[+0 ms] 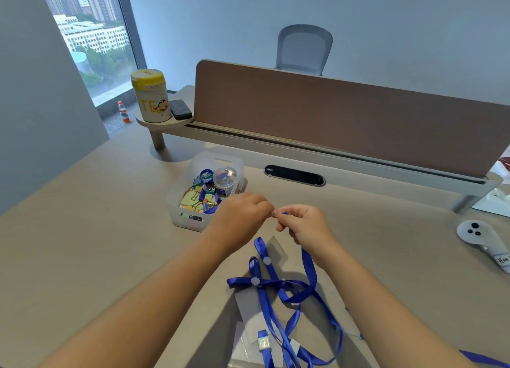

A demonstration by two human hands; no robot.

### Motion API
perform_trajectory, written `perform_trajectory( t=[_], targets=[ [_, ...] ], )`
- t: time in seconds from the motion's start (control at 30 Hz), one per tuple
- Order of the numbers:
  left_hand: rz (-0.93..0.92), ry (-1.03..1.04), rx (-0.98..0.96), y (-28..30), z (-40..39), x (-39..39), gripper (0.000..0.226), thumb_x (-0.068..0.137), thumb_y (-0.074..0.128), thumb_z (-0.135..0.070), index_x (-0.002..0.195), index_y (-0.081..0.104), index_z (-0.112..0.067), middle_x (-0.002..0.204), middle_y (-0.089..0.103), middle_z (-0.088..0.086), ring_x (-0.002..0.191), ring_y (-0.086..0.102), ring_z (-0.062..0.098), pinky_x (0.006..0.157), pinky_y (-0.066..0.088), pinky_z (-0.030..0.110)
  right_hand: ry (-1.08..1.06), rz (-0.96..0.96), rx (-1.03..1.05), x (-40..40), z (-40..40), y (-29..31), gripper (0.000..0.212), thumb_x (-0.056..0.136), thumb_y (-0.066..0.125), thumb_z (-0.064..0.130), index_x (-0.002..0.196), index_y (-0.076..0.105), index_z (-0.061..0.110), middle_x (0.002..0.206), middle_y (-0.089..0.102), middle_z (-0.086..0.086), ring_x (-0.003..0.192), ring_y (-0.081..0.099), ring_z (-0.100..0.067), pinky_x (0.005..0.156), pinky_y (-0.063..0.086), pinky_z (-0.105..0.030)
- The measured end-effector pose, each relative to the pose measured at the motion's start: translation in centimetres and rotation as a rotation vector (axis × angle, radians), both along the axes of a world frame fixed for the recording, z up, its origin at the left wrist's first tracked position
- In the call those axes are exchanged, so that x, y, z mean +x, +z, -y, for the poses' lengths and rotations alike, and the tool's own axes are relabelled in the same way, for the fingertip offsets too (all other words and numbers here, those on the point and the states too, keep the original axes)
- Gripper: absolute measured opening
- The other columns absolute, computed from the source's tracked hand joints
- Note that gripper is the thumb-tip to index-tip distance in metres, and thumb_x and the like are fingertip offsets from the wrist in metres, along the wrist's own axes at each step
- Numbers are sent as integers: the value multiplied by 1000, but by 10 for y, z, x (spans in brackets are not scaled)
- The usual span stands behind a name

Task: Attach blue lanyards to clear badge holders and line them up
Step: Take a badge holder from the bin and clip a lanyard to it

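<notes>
hands meet above the beige desk (110,229), just in front of the translucent storage bin (182,199). the left hand (242,216) has its fingertips pinched together on something thin and clear, too small to make out. the right hand (303,224) is pinched on the end of a blue lanyard (309,268), whose strap drops from the fingers and runs toward the near edge of the desk. the two sets of fingertips are almost touching.

nearer than the bin, under the forearms, more blue lanyards (270,285) lie tangled in loops, with white round sliders on two of the straps. clear badge holders (254,307) lie flat beneath and among them; one strap end with a metal clip (263,343) rests on a holder by the near edge. whether that clip is fastened to it cannot be told.

the bin holds coloured binder clips, another blue strap and a small clear tub (225,181). beyond and left of the bin a yellow-lidded canister (150,96) and a dark eraser (180,109) stand on a round shelf. far right of the bin lies a white controller (480,238).
</notes>
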State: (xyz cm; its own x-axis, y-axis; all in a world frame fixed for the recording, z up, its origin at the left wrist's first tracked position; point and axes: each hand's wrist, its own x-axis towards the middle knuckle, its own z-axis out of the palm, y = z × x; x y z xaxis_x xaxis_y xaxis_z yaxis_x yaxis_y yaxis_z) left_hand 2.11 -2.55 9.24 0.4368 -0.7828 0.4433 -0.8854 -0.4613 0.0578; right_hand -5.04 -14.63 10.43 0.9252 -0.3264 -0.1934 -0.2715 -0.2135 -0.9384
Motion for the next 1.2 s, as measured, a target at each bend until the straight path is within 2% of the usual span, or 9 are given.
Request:
perform_trajectory(
  t=[0.07, 0.23, 0.33, 0.5, 0.73, 0.87, 0.93, 1.1, 1.2],
  targets=[
    [33, -26, 54, 2, 1, 0, 23, 51, 87, -16, 69, 73, -12, 64, 75, 3, 53, 69, 15, 45, 56, 21, -30, 36, -83, 0, 0, -1, 21, 90, 53, 12, 85, 68, -2, 54, 47, 2, 43, 41, -4, 42, 34, -7],
    [73, -31, 50, 1, 8, 0, 18, 53, 85, -13, 63, 70, -10, 56, 71, 4, 47, 65, 15, 39, 52, 19, -59, 91, -202, -2, -1, -2, 19, 89, 54, 16, 81, 65, 3, 63, 53, -2, 59, 45, -12, 58, 39, -23],
    [7, 59, -38, 2, 14, -5, 6, 65, 73, -13, 62, 70, -10, 54, 70, 3, 45, 64, 15, 41, 47, 16, -84, 109, -236, -2, 0, -2, 19, 89, 54, 16, 78, 65, 4, 73, 57, -7, 68, 49, -16, 59, 40, -24],
    [-472, 187, -293, 6, 27, -16, 20, 87, 54, -14, 95, 69, -2, 88, 71, 13, 77, 61, 21, 70, 46, 28, -158, 146, -242, -2, 2, -5, 24, 87, 53, 11, 63, 54, 14, 61, 50, 1, 59, 44, -12, 54, 36, -22],
    [-1033, 223, -596, 7, 37, -15, 16, 87, 52, -2, 89, 66, 4, 68, 59, 0, 70, 57, 14, 69, 51, 21, -142, 227, -236, -3, 5, -7, 16, 89, 50, 10, 74, 55, 8, 63, 49, 1, 59, 44, -8, 55, 37, -17],
    [-1384, 124, -641, 7, 36, -17, 14, 91, 48, -12, 86, 61, -14, 81, 62, 0, 78, 60, 10, 71, 50, 18, -182, 176, 53, -2, 17, -5, 28, 90, 50, 10, 62, 52, 14, 52, 47, 5, 44, 42, -1, 44, 36, -11],
    [-1532, 75, -675, 5, 35, -17, 13, 90, 49, -13, 99, 58, -17, 94, 60, 1, 89, 58, 12, 75, 49, 23, -177, 148, 259, 0, 23, -2, 29, 90, 48, 8, 62, 52, 13, 39, 42, 10, 34, 34, -1, 35, 29, -11],
    [-1262, 87, -539, 6, 39, -16, 34, 90, 47, -2, 123, 49, -10, 97, 57, -4, 90, 55, 7, 72, 48, 13, -123, 126, 527, 9, 35, 14, 28, 90, 45, 4, 65, 56, 9, 32, 38, 8, 26, 26, -2, 29, 21, -13],
    [-1034, 185, -526, 10, 40, -8, 29, 92, 44, -5, 119, 55, -5, 104, 64, 11, 94, 57, 19, 80, 50, 27, -99, 95, 360, 19, 39, 32, 24, 88, 49, 7, 65, 53, 8, 34, 39, 8, 32, 27, -5, 33, 23, -14]
  ],
)
